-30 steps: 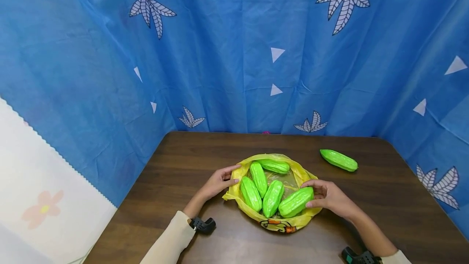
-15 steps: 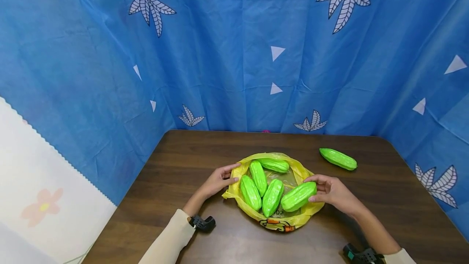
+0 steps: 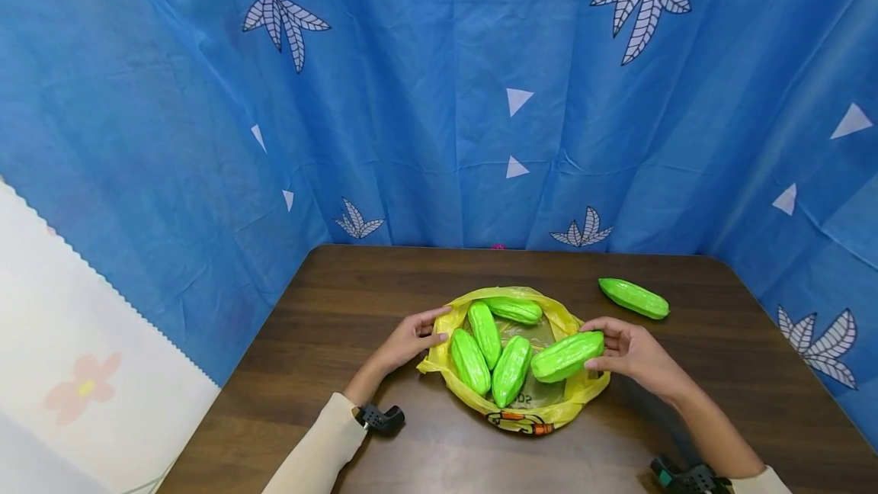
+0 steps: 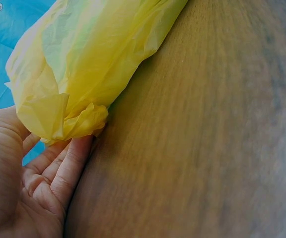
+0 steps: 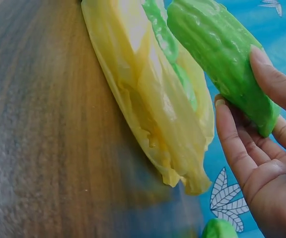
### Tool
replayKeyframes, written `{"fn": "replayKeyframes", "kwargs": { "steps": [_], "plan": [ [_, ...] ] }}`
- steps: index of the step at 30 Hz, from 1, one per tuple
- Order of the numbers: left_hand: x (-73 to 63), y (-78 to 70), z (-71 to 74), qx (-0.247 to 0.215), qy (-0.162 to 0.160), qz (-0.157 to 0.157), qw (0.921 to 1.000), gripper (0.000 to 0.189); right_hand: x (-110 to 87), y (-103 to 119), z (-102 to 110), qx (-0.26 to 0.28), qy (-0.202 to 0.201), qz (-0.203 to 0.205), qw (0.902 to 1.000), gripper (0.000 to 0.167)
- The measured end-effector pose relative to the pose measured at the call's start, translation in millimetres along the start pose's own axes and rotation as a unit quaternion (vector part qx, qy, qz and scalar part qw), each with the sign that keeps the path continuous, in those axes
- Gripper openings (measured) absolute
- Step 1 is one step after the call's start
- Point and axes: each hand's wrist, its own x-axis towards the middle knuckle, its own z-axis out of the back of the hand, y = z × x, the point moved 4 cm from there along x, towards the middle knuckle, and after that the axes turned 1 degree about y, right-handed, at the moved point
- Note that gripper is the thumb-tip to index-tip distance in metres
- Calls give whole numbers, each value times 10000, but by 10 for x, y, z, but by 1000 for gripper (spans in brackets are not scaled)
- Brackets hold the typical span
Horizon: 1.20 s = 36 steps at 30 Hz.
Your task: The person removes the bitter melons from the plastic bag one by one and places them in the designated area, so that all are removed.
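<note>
Here's the right hand (image 3: 629, 351) with a bright green ridged gourd (image 3: 566, 357) gripped by one end, thumb on one side and fingertips on the other, only partly closed around its girth. That gourd hangs over the right side of the yellow plastic bag (image 3: 588, 389), which sits mid-tabletop with its mouth wide open; whether the two touch, I can't tell. Over at the bag's left rim, the left hand (image 3: 410, 340) pinches the plastic between thumb and fingers, fingers only slightly bent. Inside, four more gourds (image 3: 485, 335): one along the far side, three bunched left and centre. A lone gourd (image 3: 634, 298) lies on the brown wooden tabletop (image 3: 411, 448) towards its far right corner, and beyond the far edge hangs a blue leaf-print curtain (image 3: 466, 59).
</note>
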Motion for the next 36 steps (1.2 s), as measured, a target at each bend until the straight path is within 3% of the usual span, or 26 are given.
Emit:
{"fn": "replayKeyframes", "kwargs": {
  "steps": [16,24,36],
  "plan": [
    [13,-13,0,7,53,-111,9999,57,-69,166,191,-434,-607,93,9972,52],
    [13,-19,-19,-89,84,-86,9999,57,-127,169,306,-733,-941,-132,9928,51],
    [-14,4,-3,-15,75,-231,9997,58,-142,91,426,-755,-960,-126,9924,54]
  ]
}}
